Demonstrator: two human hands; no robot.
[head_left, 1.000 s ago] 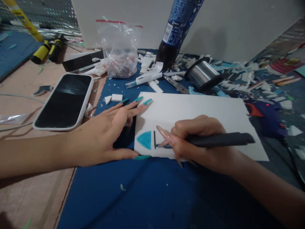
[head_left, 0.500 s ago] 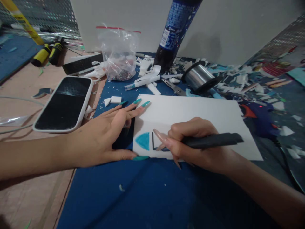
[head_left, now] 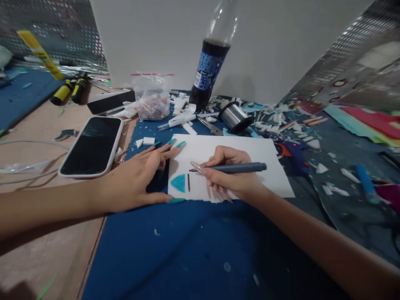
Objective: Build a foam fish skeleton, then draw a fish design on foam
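White paper [head_left: 262, 166] lies on a dark blue mat [head_left: 150, 250]. Near its left edge are a blue rounded triangle [head_left: 178, 183] and a short black upright line [head_left: 188, 182] just right of it. My left hand [head_left: 140, 175] lies with fingers apart, fingertips on the paper's upper left edge and thumb at its lower left corner. My right hand [head_left: 229, 171] is closed round a dark marker [head_left: 240, 168], whose tip points left at the paper, just above the line. Whether the tip touches the paper I cannot tell.
A phone [head_left: 91, 146] lies left of my left hand. Behind the paper stand a plastic bag [head_left: 152, 100], a dark drink bottle [head_left: 208, 66] and a wire spool [head_left: 235, 116], amid white scraps. A blue glue gun [head_left: 295, 156] lies at the right.
The view has shifted, showing more of the bottle and the right side. The marker tip has moved from the line's lower end to above its top. My left hand stays on the paper.
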